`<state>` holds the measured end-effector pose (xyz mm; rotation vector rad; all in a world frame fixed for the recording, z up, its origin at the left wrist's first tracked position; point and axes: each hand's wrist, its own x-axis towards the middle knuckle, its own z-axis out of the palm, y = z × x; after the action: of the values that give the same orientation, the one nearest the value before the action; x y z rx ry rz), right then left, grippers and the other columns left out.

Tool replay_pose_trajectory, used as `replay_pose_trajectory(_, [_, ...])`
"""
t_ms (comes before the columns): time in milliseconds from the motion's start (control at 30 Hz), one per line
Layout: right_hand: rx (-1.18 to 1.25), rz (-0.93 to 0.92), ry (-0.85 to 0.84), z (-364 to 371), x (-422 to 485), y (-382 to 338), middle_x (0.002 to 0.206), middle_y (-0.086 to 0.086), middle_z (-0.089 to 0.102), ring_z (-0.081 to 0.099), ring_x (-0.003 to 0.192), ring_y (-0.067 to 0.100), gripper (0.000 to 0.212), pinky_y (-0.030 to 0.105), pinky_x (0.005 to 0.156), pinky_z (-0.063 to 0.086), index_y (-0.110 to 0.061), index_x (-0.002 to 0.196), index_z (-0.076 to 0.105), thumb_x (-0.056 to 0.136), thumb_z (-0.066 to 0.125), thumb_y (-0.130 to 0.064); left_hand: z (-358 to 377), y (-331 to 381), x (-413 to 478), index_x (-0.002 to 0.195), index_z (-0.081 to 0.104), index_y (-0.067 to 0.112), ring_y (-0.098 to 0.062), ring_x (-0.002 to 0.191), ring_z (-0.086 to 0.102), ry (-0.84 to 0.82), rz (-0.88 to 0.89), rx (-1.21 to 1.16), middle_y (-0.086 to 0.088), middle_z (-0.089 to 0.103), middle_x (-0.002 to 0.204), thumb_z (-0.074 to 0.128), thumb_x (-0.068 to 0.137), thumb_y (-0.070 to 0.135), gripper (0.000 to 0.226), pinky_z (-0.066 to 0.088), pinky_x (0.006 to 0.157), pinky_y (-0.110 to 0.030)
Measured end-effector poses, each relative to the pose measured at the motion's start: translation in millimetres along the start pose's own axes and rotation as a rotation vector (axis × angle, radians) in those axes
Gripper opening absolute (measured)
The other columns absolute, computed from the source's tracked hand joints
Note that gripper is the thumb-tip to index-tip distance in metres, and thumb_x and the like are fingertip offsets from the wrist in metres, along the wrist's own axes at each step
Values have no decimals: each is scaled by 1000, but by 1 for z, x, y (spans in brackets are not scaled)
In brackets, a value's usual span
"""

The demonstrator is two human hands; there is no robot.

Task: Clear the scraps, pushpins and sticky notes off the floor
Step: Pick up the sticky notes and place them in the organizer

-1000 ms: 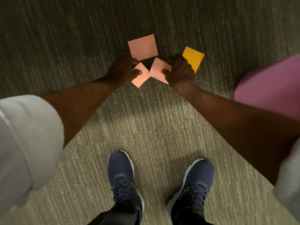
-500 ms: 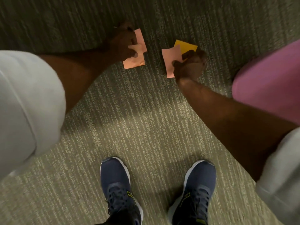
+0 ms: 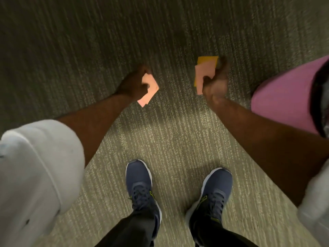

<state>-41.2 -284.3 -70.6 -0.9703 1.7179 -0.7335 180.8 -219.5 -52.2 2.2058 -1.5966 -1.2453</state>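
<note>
My left hand [image 3: 134,84] grips pink sticky notes [image 3: 150,90] at centre left, lifted off the carpet. My right hand [image 3: 216,81] pinches a pink sticky note [image 3: 203,73] with a yellow sticky note [image 3: 207,60] behind it. Both hands hover above the grey-green carpet [image 3: 169,136]. No notes, scraps or pushpins show on the carpet in view.
A pink bin [image 3: 284,97] with a dark opening stands at the right edge, close to my right forearm. My two blue shoes [image 3: 140,184] are planted at the bottom centre. White sleeves fill the lower corners.
Both hands have lifted off the carpet toward me with the notes. The right hand took the yellow note up behind its pink one; the left gathered the second pink note.
</note>
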Motion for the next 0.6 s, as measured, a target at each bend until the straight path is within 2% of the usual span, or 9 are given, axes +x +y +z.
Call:
replay_pose_trajectory(67, [-172, -16, -37, -10, -17, -17, 137, 15, 59, 58, 120, 20, 47, 13, 97, 47, -4, 141, 46, 96, 51, 4, -8, 2, -18, 150, 34, 16, -27, 132, 51, 7, -56, -83, -8, 52, 144, 62, 91, 3, 66, 42, 106, -33])
replay_pose_trajectory(133, [-270, -57, -76, -20, -37, -38, 131, 12, 63, 61, 118, 21, 43, 22, 102, 50, -5, 136, 52, 94, 56, 1, -20, 13, -37, 154, 28, 19, -27, 132, 52, 19, -114, -115, -10, 52, 146, 63, 92, 7, 72, 44, 109, -37])
replay_pose_trajectory(200, [-338, -117, -104, -29, -54, -58, 119, 8, 67, 62, 105, 20, 31, 28, 94, 51, -6, 127, 58, 97, 58, -8, -34, 24, -51, 146, 43, 16, -30, 125, 57, 49, -136, -89, -12, 58, 139, 65, 92, 13, 59, 47, 99, -32])
replay_pose_trajectory(300, [-366, -239, -112, -43, -80, -91, 96, 6, 64, 57, 88, 16, 15, 21, 67, 39, -1, 110, 61, 99, 57, -11, -61, 53, -76, 132, 57, 8, -34, 111, 64, 69, -105, -58, -16, 67, 126, 67, 92, 18, 43, 45, 81, -28])
replay_pose_trajectory(333, [-368, -276, -117, -47, -90, -104, 94, 8, 64, 57, 85, 17, 15, 22, 65, 36, 1, 107, 61, 100, 56, -12, -71, 65, -85, 130, 59, 6, -34, 108, 66, 71, -99, -86, -18, 68, 123, 67, 92, 17, 41, 46, 80, -28])
replay_pose_trajectory(400, [-358, -323, -121, -56, -111, -136, 92, 13, 65, 58, 80, 20, 18, 29, 67, 39, 3, 107, 59, 103, 52, -14, -95, 88, -101, 127, 61, -1, -35, 108, 67, 79, -109, -204, -22, 69, 120, 68, 92, 11, 38, 52, 86, -34])
replay_pose_trajectory(533, [-311, -388, -140, -77, -144, -205, 93, 6, 63, 60, 81, 20, 17, 31, 67, 46, -3, 110, 55, 106, 47, -18, -142, 131, -134, 120, 63, -5, -35, 106, 68, 129, -149, -418, -24, 70, 117, 69, 90, 6, 33, 56, 87, -41])
replay_pose_trajectory(600, [-297, -411, -153, -89, -158, -240, 96, 5, 63, 61, 84, 20, 17, 35, 69, 49, -6, 112, 55, 106, 46, -19, -164, 155, -151, 117, 65, -5, -25, 91, 70, 177, -146, -552, -23, 71, 114, 71, 89, 7, 31, 57, 74, -25])
